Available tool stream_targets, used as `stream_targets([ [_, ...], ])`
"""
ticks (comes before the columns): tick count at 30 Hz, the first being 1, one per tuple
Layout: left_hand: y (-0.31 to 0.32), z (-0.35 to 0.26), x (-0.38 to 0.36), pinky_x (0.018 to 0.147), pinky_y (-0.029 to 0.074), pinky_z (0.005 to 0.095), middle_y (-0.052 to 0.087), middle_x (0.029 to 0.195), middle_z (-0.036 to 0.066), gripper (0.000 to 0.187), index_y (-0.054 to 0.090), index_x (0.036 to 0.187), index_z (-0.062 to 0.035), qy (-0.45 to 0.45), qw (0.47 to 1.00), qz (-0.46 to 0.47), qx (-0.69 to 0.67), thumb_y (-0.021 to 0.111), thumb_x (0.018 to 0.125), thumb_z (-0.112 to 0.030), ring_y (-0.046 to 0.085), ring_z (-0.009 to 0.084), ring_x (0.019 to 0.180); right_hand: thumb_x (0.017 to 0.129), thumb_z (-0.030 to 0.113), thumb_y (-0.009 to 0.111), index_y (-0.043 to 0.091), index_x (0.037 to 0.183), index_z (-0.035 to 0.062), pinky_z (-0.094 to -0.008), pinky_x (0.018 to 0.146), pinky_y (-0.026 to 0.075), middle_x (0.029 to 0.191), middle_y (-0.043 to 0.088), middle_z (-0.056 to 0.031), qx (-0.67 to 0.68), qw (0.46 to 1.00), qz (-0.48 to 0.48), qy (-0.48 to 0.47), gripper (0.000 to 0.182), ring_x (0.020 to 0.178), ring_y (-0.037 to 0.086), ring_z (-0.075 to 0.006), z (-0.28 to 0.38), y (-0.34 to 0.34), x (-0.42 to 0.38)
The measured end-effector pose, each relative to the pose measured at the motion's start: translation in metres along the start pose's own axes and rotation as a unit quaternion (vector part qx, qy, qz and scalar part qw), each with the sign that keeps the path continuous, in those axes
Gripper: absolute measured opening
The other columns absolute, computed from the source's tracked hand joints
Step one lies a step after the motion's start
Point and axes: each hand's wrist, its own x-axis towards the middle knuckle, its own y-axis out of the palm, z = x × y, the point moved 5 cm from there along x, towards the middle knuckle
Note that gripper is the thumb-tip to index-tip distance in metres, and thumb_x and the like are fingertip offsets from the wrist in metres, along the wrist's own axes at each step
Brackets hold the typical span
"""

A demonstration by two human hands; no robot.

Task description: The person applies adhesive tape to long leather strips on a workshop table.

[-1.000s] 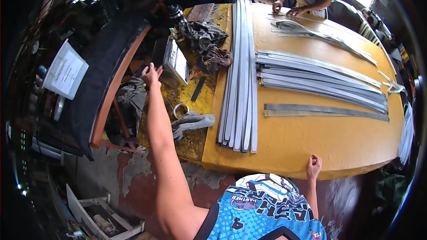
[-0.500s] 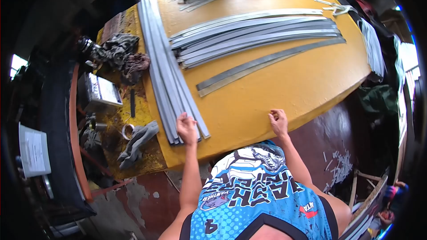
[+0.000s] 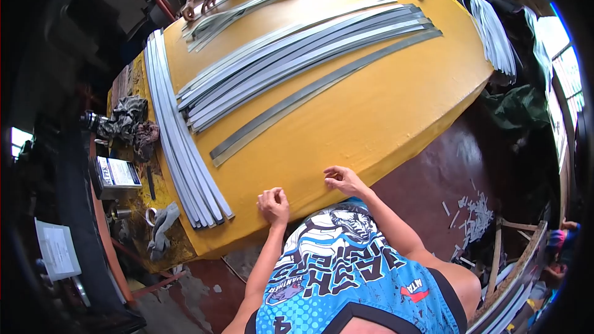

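Observation:
My left hand [image 3: 274, 204] rests with curled fingers on the near edge of the yellow table [image 3: 371, 111], holding nothing. My right hand [image 3: 341, 179] lies a little to its right on the same edge, fingers bent, also without anything in it. A stack of long grey strips [image 3: 179, 142] runs along the table's left side, just left of my left hand. A pair of darker strips [image 3: 309, 89] lies diagonally across the middle, and several lighter strips [image 3: 297, 55] lie beyond them.
Another person's hands [image 3: 198, 7] press strips at the far end. A bundle of strips [image 3: 492, 34] hangs over the right edge. A box [image 3: 114, 173], rags [image 3: 133, 124], a tape roll [image 3: 150, 215] and a grey glove [image 3: 162, 229] crowd the left bench.
My left hand came back from the far left bench, touched the end of the strip stack, then moved right onto the bare table edge. The view has swung right.

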Motion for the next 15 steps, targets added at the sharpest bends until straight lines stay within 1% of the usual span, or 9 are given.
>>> stream_targets([
  [4,0.003,-0.005,-0.001,0.080,0.044,0.0410,0.061,0.081,0.001,0.003,0.066,0.083,-0.0159,-0.030,0.999,-0.037,0.024,0.068,0.081,-0.018,0.057,0.0241,0.085,0.093,0.018,0.066,0.059,0.122,-0.0029,-0.0282,0.073,0.055,0.104,0.068,-0.0107,0.013,1.000,0.020,0.008,0.036,0.083,0.066,-0.0137,-0.007,-0.047,-0.006],
  [6,0.006,-0.005,-0.002,0.080,0.044,0.0409,0.061,0.080,0.000,0.004,0.066,0.082,-0.0156,-0.047,0.996,-0.064,0.029,0.068,0.081,-0.018,0.057,0.0238,0.085,0.096,0.018,0.063,0.056,0.124,-0.0038,-0.0287,0.072,0.057,0.102,0.068,-0.0129,0.063,0.996,0.055,0.027,0.036,0.080,0.068,-0.0154,-0.015,-0.065,-0.004],
  [7,0.008,-0.007,-0.004,0.080,0.044,0.0409,0.061,0.080,0.000,0.004,0.066,0.082,-0.0156,-0.054,0.996,-0.067,0.032,0.068,0.081,-0.018,0.057,0.0238,0.085,0.096,0.018,0.063,0.056,0.124,-0.0038,-0.0287,0.072,0.057,0.102,0.068,-0.0129,0.061,0.996,0.063,0.028,0.036,0.080,0.068,-0.0154,-0.017,-0.074,-0.004],
  [8,0.009,-0.007,-0.004,0.080,0.044,0.0408,0.061,0.080,0.000,0.004,0.066,0.082,-0.0157,-0.073,0.994,-0.072,0.042,0.068,0.081,-0.018,0.057,0.0237,0.085,0.097,0.017,0.061,0.053,0.126,-0.0031,-0.0291,0.072,0.058,0.100,0.068,-0.0123,0.117,0.988,0.082,0.052,0.036,0.079,0.069,-0.0162,-0.020,-0.081,-0.002],
  [9,0.009,-0.009,-0.003,0.080,0.044,0.0407,0.061,0.081,-0.001,0.004,0.065,0.082,-0.0157,-0.090,0.992,-0.077,0.051,0.068,0.081,-0.018,0.057,0.0236,0.086,0.099,0.017,0.059,0.050,0.128,-0.0024,-0.0296,0.071,0.059,0.099,0.068,-0.0117,0.173,0.977,0.101,0.076,0.036,0.077,0.069,-0.0170,-0.019,-0.087,-0.002],
  [12,0.012,-0.012,0.002,0.080,0.044,0.0403,0.062,0.082,-0.001,0.005,0.065,0.082,-0.0154,-0.142,0.984,-0.075,0.070,0.068,0.082,-0.019,0.057,0.0233,0.085,0.100,0.018,0.056,0.047,0.131,-0.0022,-0.0307,0.070,0.060,0.102,0.069,-0.0138,0.200,0.963,0.144,0.109,0.038,0.077,0.071,-0.0197,-0.009,-0.092,0.001],
  [13,0.012,-0.010,0.006,0.081,0.045,0.0398,0.063,0.083,0.001,0.006,0.066,0.085,-0.0127,-0.151,0.984,-0.067,0.068,0.069,0.082,-0.017,0.057,0.0242,0.085,0.101,0.018,0.055,0.045,0.132,-0.0026,-0.0310,0.070,0.060,0.104,0.069,-0.0156,0.195,0.963,0.148,0.115,0.039,0.079,0.071,-0.0208,-0.008,-0.093,0.002],
  [14,0.009,-0.005,0.013,0.081,0.045,0.0398,0.063,0.083,0.001,0.006,0.066,0.085,-0.0127,-0.154,0.982,-0.073,0.076,0.069,0.082,-0.017,0.057,0.0242,0.085,0.101,0.018,0.055,0.045,0.132,-0.0026,-0.0310,0.070,0.060,0.104,0.069,-0.0156,0.197,0.961,0.158,0.113,0.039,0.079,0.071,-0.0208,-0.005,-0.091,0.001],
  [15,0.011,0.001,0.021,0.081,0.045,0.0401,0.063,0.083,0.003,0.008,0.066,0.087,-0.0110,-0.127,0.988,-0.079,0.027,0.069,0.081,-0.015,0.057,0.0250,0.085,0.101,0.018,0.055,0.045,0.132,-0.0025,-0.0310,0.070,0.060,0.104,0.069,-0.0159,0.208,0.961,0.146,0.108,0.039,0.079,0.071,-0.0210,-0.003,-0.092,-0.001],
])
